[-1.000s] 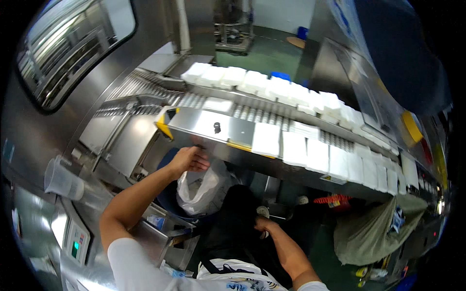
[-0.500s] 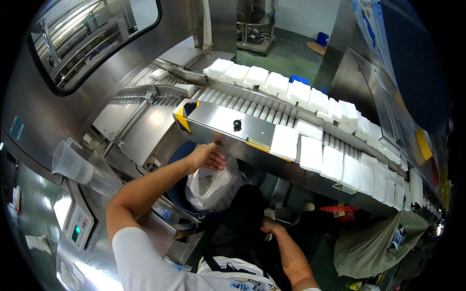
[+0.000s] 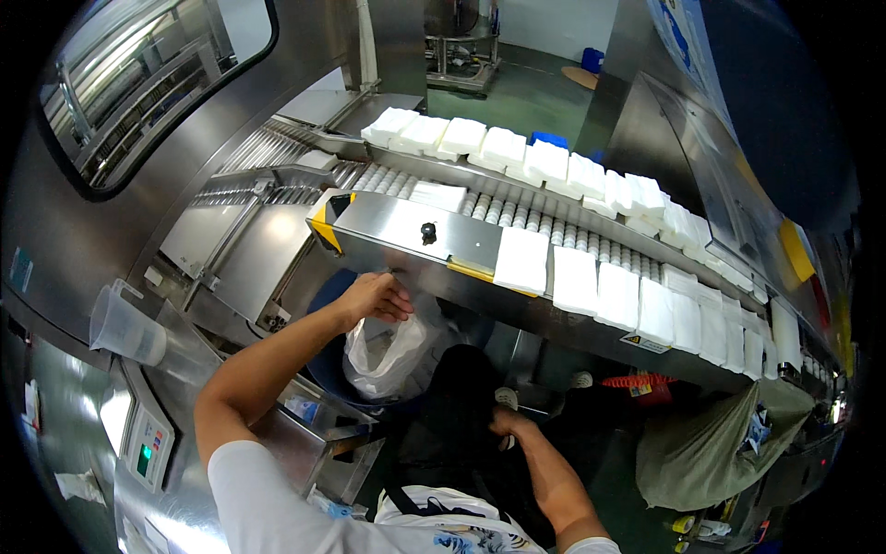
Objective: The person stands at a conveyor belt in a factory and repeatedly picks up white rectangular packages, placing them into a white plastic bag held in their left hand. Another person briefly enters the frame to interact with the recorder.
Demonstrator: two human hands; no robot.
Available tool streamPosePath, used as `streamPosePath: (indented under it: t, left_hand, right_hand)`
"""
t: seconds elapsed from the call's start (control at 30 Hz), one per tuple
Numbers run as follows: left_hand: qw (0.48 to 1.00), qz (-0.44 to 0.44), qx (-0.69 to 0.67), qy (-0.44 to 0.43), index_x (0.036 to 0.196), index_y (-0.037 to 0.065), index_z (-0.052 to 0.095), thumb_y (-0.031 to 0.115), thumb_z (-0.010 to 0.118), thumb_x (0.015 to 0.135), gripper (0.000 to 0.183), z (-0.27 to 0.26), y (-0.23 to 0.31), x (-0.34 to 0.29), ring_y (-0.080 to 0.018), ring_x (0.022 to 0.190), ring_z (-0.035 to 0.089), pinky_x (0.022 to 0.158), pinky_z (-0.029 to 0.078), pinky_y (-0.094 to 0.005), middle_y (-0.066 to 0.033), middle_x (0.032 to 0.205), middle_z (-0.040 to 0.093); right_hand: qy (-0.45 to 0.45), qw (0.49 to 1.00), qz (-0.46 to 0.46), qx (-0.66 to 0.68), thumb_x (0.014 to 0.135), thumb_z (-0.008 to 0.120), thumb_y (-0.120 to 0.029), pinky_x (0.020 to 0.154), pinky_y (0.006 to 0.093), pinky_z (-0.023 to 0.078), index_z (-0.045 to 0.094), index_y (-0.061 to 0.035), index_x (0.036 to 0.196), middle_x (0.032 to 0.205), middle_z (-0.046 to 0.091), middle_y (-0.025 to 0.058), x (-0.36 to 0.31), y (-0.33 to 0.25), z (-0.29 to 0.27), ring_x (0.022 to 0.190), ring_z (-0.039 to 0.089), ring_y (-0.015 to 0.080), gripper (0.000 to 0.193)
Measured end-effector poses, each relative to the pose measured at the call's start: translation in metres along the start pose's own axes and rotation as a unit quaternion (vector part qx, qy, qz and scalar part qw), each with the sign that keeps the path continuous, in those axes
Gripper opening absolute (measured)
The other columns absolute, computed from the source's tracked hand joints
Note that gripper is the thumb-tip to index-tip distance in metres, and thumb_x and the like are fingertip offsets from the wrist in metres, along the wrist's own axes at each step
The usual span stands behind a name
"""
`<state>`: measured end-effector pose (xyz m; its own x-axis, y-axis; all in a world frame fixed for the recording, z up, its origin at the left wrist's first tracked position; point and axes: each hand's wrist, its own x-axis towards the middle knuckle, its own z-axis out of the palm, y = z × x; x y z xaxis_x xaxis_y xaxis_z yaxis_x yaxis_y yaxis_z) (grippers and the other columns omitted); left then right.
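My left hand hangs beside the front side wall of a roller conveyor, near its left end. Its fingers are loosely bent and slightly apart, with nothing visible in them. Just below it, a white plastic bag lines a dark blue bin. My right hand rests on my dark-trousered leg; its fingers are mostly hidden. On the rollers lies a flat stack of folded white sheets. More such white stacks stand in a row along the conveyor's near edge, and another row lines the far edge.
At my left are a clear plastic jug and a digital scale with a green lit display on a metal bench. A steel machine with a window rises at the far left. An olive cloth drapes at the lower right.
The view has shifted slightly, so the scene sits further left. A white stack has travelled rightward along the rollers from the conveyor's left end. Both hands keep nearly the same positions.
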<state>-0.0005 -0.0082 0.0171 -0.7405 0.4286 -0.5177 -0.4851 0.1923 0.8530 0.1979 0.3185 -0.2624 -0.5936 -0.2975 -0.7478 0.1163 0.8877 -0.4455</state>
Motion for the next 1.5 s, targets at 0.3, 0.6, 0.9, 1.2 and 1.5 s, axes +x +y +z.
streamPosePath:
  t: [0.3,0.6,0.9,1.2,1.5]
  left_hand:
    - [1.000,0.005,-0.019,0.011,0.097,-0.003,0.057,0.032,0.037,0.089,0.041,0.001,0.001,-0.001,-0.0274,0.085,0.067,0.078,0.053,-0.0363,-0.0198,0.096,0.066]
    - [0.994,0.052,-0.021,0.091,0.093,-0.004,0.059,0.027,0.035,0.085,0.040,0.001,0.005,-0.002,-0.0243,0.073,0.066,0.073,0.053,-0.0359,-0.0175,0.087,0.067]
    - [0.991,0.042,-0.018,0.124,0.092,-0.002,0.060,0.030,0.041,0.084,0.038,0.001,0.012,-0.007,-0.0224,0.069,0.065,0.070,0.053,-0.0324,-0.0157,0.084,0.067]
    - [0.997,0.030,0.007,0.065,0.096,-0.002,0.059,0.030,0.040,0.090,0.037,0.002,0.008,-0.004,-0.0237,0.079,0.065,0.076,0.053,-0.0347,-0.0162,0.090,0.065]
    - [0.997,0.022,0.006,0.075,0.091,-0.001,0.058,0.028,0.046,0.086,0.031,0.003,0.010,-0.009,-0.0231,0.076,0.066,0.072,0.053,-0.0322,-0.0162,0.089,0.067]
  right_hand:
    - [0.025,0.999,-0.027,-0.020,0.079,0.056,-0.021,0.087,0.0423,0.046,0.059,0.0043,0.112,0.111,0.060,0.0258,0.003,0.007,0.003,0.102,0.058,0.0377,0.042]
    - [-0.027,0.997,-0.014,-0.064,0.081,0.054,-0.018,0.087,0.0422,0.046,0.060,0.0013,0.113,0.113,0.060,0.0234,0.005,-0.002,-0.005,0.102,0.058,0.0370,0.038]
    - [-0.023,0.999,-0.012,-0.041,0.081,0.054,-0.017,0.079,0.0443,0.050,0.059,0.0009,0.114,0.114,0.059,0.0229,0.024,0.015,0.009,0.100,0.058,0.0381,0.038]
    - [-0.031,0.999,0.012,-0.001,0.081,0.055,-0.019,0.078,0.0441,0.050,0.061,0.0005,0.111,0.110,0.061,0.0231,0.035,0.030,0.021,0.099,0.059,0.0378,0.036]
    - [0.018,0.994,-0.057,-0.095,0.082,0.056,-0.018,0.077,0.0463,0.052,0.061,0.0003,0.109,0.104,0.063,0.0236,0.014,0.010,0.010,0.092,0.063,0.0369,0.033]
